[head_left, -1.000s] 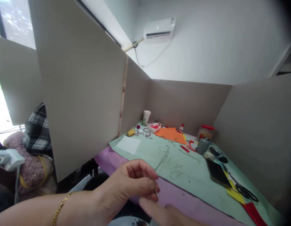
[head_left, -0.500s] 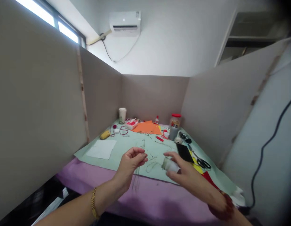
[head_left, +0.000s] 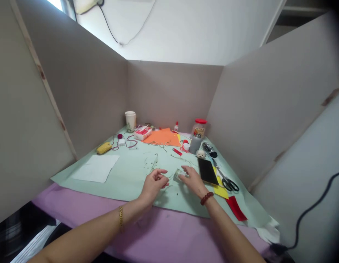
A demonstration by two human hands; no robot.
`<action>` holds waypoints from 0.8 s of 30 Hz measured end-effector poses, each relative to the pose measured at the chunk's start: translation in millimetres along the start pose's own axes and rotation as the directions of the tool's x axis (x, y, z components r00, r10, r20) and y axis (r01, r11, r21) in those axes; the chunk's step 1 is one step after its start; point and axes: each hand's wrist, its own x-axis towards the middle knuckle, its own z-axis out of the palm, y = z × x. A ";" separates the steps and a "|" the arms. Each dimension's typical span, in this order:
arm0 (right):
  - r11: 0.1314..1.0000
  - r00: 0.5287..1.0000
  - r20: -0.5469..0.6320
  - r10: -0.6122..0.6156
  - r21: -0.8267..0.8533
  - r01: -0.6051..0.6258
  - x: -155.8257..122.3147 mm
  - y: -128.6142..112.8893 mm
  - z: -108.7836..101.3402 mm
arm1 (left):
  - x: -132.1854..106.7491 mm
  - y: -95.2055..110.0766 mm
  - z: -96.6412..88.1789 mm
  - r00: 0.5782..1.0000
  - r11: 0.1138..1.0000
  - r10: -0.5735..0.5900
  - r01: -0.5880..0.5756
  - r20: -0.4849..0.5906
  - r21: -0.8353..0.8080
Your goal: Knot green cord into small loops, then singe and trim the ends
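Observation:
My right hand point(head_left: 191, 180) has its fingers around a small glass jar point(head_left: 178, 174), which is tipped with its mouth toward the left, close above or on the green mat point(head_left: 131, 190). My left hand point(head_left: 155, 185) is to the left of the jar, its fingers curled toward the thumb and the forefinger raised. Fine, cord-like strands show faintly at its fingertips; how many it pinches is hidden. More thin strands point(head_left: 155, 160) and small dark bits lie on the mat beyond my left hand.
At left are white paper point(head_left: 96, 168) and a yellow object point(head_left: 104, 147). Orange sheets point(head_left: 162, 137), a tissue pack point(head_left: 142, 132) and a paper cup point(head_left: 130, 121) stand behind. On the right are a phone point(head_left: 207, 171), scissors point(head_left: 226, 182), a grey bottle point(head_left: 196, 143) and a red-lidded jar point(head_left: 200, 128).
The view has tipped downward. My right hand has moved left with the small jar, nearer to my left hand. The strands that hung below my left hand no longer show clearly.

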 end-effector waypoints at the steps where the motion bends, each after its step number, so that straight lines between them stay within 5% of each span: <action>1: 1.000 0.999 -0.039 0.006 0.003 -0.006 0.3 -0.5 0.3 | 3.0 -0.6 1.0 1.000 1.000 0.008 -0.008 0.011 0.013; 4: 0.998 0.997 -0.075 0.024 0.052 -0.020 -5.3 -9.1 -2.3 | 7.9 -4.6 2.4 0.996 0.989 0.072 -0.078 0.053 0.122; 11: 0.970 0.990 0.133 -0.053 0.242 0.019 -23.2 -39.1 2.0 | 2.5 -23.9 4.6 0.959 0.876 0.224 -0.276 0.174 0.396; 19: 0.961 0.996 -0.019 -0.086 0.261 0.088 -31.3 -38.6 24.3 | -0.7 -23.2 4.5 0.932 0.753 0.287 -0.363 0.222 0.550; 24: 0.958 0.988 -0.117 -0.102 0.256 0.130 -35.2 -35.4 33.1 | -2.1 -22.3 7.1 0.946 0.837 0.227 -0.311 0.231 0.451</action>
